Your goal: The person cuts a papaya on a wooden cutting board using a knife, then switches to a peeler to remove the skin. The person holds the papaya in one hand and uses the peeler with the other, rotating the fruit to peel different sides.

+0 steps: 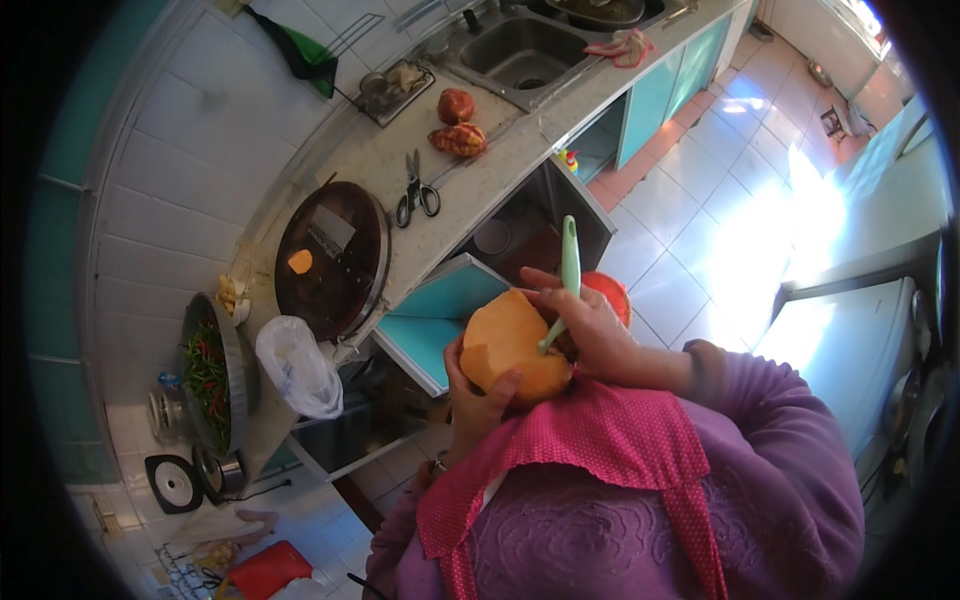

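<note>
In front of my apron, a large pumpkin piece (pixel 510 337) with orange flesh rests in my left hand (pixel 480 405), whose fingers wrap its left and lower side. My right hand (pixel 592 322) grips a pale green-handled peeler (pixel 570 255), with the handle pointing up. The peeler's lower end touches the right side of the pumpkin piece, next to a darker brownish patch partly hidden by my fingers. A red basin (pixel 611 292) shows behind my right hand, mostly covered by it.
On the counter lie a round chopping board (pixel 345 292) bearing a cleaver (pixel 331 231) and an orange chunk (pixel 300 262), scissors (pixel 415 193), sweet potatoes (pixel 459 139), a plastic bag (pixel 298 367) and a bowl of chillies (pixel 238 375). Below the counter, a cabinet door (pixel 442 315) juts out.
</note>
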